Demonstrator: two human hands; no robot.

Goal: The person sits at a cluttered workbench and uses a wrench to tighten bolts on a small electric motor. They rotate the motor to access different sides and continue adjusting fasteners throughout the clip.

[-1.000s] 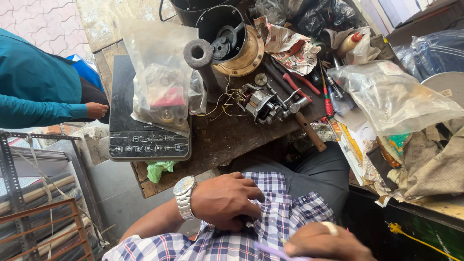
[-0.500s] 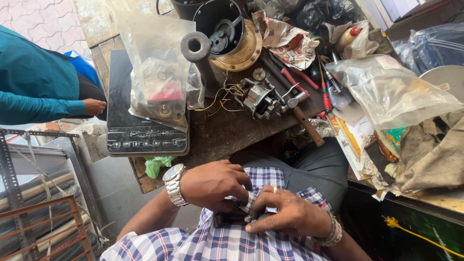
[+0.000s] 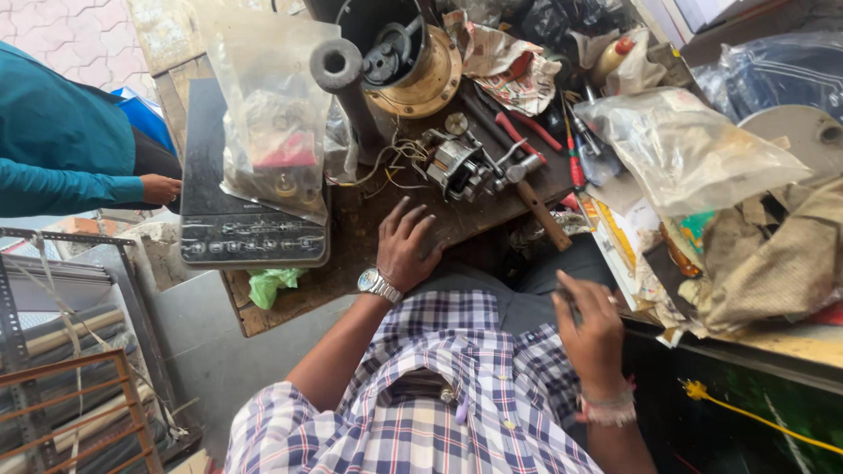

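Since a moment ago my left hand (image 3: 406, 250) has moved from my shirt to the desk (image 3: 369, 219), fingers spread flat near the small motor (image 3: 461, 165), whose loose wires (image 3: 391, 162) could snag, while my right hand (image 3: 590, 326) pinches something small I cannot identify.

A small repair workshop. Just beyond the left hand (image 3: 406, 248) a worn wooden bench (image 3: 351, 254) carries a stripped electric motor (image 3: 461, 164), loose wires, screwdrivers (image 3: 572, 149) and a hammer (image 3: 536, 204). Bags of spare parts (image 3: 272, 132) and an induction cooktop (image 3: 241, 211) lie farther left.
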